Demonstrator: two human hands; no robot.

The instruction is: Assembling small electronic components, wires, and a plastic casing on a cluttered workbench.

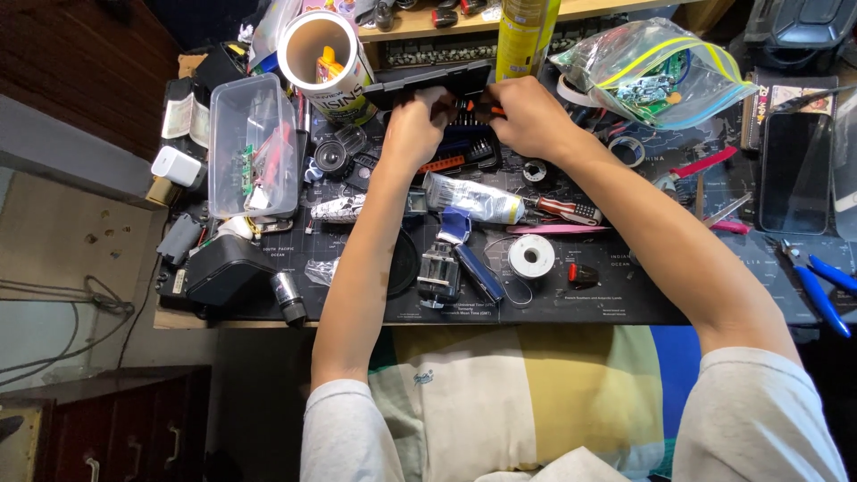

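Observation:
Both my hands reach to the far middle of the cluttered desk, over an open black screwdriver-bit case [446, 147] with an orange strip. My left hand [412, 125] rests with curled fingers on the case's raised lid [402, 89]. My right hand [527, 116] pinches a small black and orange tool [486, 110] just above the bits. Whether the left hand grips anything small is hidden by its fingers.
A clear plastic box [252, 143] and an open cardboard tube [326, 62] stand at left. A silver tube [473, 198], solder spool [531, 256], small action camera [439, 272], zip bag of parts [656, 71], phone [794, 171] and blue-handled pliers [821, 290] lie around.

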